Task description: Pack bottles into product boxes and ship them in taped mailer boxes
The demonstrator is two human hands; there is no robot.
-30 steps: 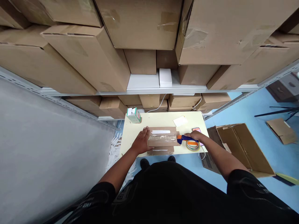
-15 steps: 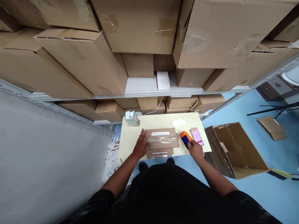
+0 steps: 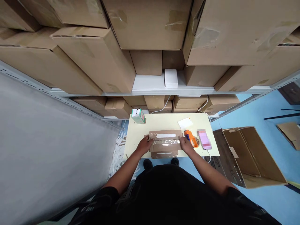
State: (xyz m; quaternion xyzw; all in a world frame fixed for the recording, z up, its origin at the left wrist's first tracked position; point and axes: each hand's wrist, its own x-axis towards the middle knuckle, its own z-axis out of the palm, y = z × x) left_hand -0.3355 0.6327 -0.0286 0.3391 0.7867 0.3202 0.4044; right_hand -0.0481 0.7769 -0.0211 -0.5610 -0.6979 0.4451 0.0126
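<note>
A flat cardboard box (image 3: 165,145) with clear tape across its middle and a white strip on top lies on the pale table (image 3: 138,140). My left hand (image 3: 144,146) grips its left end, fingers closed round the edge. At the opposite end my right hand (image 3: 186,145) holds the box the same way. Another taped cardboard piece (image 3: 164,155) shows beneath it, at the table's near edge. An orange tape dispenser (image 3: 191,138) rests just beyond my right hand, touched by neither hand.
A phone (image 3: 204,139) lies at the table's right, with a white paper (image 3: 185,122) behind. A small green-and-white box (image 3: 138,116) stands back left. Shelves of cartons (image 3: 150,23) overhang the far side. An open carton (image 3: 254,156) sits on the floor at right.
My right hand has let go of the tape dispenser, now lying on the table, and has taken the box's right end. My left hand has closed on its left end. The view has shifted.
</note>
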